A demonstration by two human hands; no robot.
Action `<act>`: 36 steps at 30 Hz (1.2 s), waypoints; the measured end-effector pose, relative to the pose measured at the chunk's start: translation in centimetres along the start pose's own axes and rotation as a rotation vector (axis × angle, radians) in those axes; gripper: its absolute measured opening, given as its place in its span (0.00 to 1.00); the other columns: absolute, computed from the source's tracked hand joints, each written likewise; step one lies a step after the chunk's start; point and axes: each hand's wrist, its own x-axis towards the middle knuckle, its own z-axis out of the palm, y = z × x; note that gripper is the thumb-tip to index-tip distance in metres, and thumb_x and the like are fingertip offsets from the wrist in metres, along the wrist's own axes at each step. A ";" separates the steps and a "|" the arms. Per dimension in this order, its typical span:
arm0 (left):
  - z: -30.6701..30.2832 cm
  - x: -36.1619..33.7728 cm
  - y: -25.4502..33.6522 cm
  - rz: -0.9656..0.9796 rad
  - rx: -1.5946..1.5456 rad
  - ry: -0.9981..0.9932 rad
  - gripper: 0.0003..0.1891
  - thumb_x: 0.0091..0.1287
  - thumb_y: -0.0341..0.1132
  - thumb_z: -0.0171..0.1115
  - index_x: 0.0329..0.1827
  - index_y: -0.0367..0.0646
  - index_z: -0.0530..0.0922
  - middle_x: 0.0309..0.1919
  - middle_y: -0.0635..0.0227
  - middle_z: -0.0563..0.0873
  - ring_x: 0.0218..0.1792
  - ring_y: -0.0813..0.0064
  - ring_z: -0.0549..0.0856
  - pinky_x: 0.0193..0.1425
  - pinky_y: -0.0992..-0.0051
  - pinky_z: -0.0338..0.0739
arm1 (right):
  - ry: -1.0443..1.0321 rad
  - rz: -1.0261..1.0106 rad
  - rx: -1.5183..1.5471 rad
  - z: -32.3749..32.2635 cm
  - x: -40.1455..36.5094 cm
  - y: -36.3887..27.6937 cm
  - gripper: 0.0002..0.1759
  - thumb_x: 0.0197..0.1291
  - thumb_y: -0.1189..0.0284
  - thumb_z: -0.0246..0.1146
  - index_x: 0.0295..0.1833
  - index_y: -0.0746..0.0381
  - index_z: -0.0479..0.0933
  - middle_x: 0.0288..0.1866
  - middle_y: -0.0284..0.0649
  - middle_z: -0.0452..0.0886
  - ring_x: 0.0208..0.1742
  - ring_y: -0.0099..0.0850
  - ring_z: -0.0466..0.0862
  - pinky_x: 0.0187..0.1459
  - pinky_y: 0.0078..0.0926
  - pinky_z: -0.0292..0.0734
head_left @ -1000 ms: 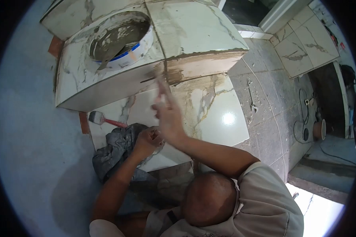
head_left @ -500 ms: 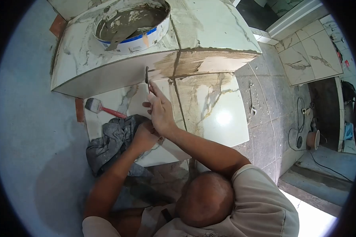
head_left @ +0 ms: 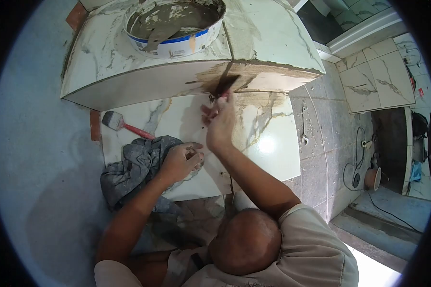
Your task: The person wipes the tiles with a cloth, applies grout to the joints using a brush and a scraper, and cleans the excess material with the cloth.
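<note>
My right hand (head_left: 220, 124) is closed around the reddish handle of a putty knife (head_left: 229, 85). Its dark blade lies against the upright riser tile (head_left: 139, 85), at the grout-smeared joint. Lower down, my left hand (head_left: 179, 162) is closed with curled fingers beside a crumpled grey cloth (head_left: 129, 167); whatever is in those fingers, if anything, is hidden. A paintbrush (head_left: 129, 128) with a red handle and grey-caked bristles rests on the marbled step tile (head_left: 268, 143), just beyond the cloth.
On the upper tiled step stands a white bucket (head_left: 177, 48) of grey grout, a flat tool leaning inside it. A blue-grey wall (head_left: 38, 143) borders the left. To the right, the dusty floor (head_left: 316, 129) carries a cable, a small pot (head_left: 372, 178) and a wrench-like tool (head_left: 304, 138).
My right hand has moved right and slightly up along the riser, turning the knife blade onto the joint. My left hand has parted from the right, staying by the cloth.
</note>
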 end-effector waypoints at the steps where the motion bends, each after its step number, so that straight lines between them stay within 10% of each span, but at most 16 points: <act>1: 0.0 -0.1 0.0 -0.001 -0.013 0.008 0.17 0.71 0.30 0.60 0.59 0.29 0.76 0.35 0.66 0.84 0.31 0.80 0.84 0.38 0.76 0.82 | -0.051 0.005 -0.046 0.3 -0.4 0.6 0.34 0.72 0.60 0.48 0.82 0.50 0.52 0.32 0.32 0.69 0.40 0.29 0.80 0.39 0.27 0.72; 7: -0.9 -0.1 0.4 -0.018 0.244 -0.042 0.13 0.70 0.28 0.60 0.55 0.29 0.77 0.37 0.62 0.87 0.33 0.76 0.86 0.38 0.74 0.83 | -0.389 0.037 -0.239 1.2 -2.4 2.5 0.37 0.71 0.57 0.48 0.82 0.54 0.51 0.41 0.35 0.73 0.46 0.30 0.81 0.43 0.27 0.73; 16: -0.3 -0.1 0.3 -0.023 -0.028 -0.012 0.18 0.71 0.32 0.61 0.58 0.29 0.77 0.34 0.65 0.85 0.29 0.81 0.84 0.35 0.77 0.83 | -0.143 0.147 0.205 -6.7 -2.3 -2.0 0.25 0.67 0.50 0.51 0.61 0.53 0.71 0.56 0.35 0.78 0.53 0.40 0.83 0.46 0.35 0.73; 20: -0.3 0.0 0.8 -0.039 0.044 -0.011 0.18 0.71 0.32 0.61 0.59 0.29 0.77 0.34 0.64 0.85 0.29 0.80 0.84 0.35 0.77 0.83 | -0.399 0.091 0.225 -8.0 -3.1 -3.7 0.40 0.60 0.39 0.52 0.66 0.60 0.70 0.59 0.42 0.80 0.55 0.45 0.84 0.49 0.41 0.77; 29: -0.3 0.1 0.0 0.012 0.044 -0.009 0.18 0.72 0.31 0.61 0.60 0.29 0.76 0.34 0.64 0.85 0.29 0.79 0.84 0.35 0.77 0.82 | -0.733 0.199 0.326 -6.5 -5.0 -6.3 0.49 0.57 0.48 0.64 0.78 0.64 0.58 0.73 0.47 0.68 0.60 0.46 0.82 0.61 0.44 0.76; 32: -0.2 0.2 0.0 0.024 -0.081 -0.015 0.16 0.72 0.30 0.61 0.59 0.29 0.76 0.34 0.64 0.85 0.30 0.79 0.84 0.35 0.76 0.82 | -0.543 -0.738 -0.459 -6.5 -2.5 -3.3 0.52 0.51 0.69 0.74 0.80 0.64 0.56 0.81 0.47 0.49 0.65 0.40 0.74 0.63 0.39 0.73; 36: -0.2 -0.3 2.3 0.214 -0.155 0.145 0.14 0.72 0.28 0.60 0.57 0.30 0.77 0.36 0.66 0.84 0.31 0.81 0.83 0.37 0.78 0.81 | -0.171 -1.440 -0.998 -3.3 0.4 -1.7 0.47 0.45 0.66 0.79 0.73 0.63 0.68 0.74 0.57 0.51 0.69 0.51 0.63 0.64 0.43 0.69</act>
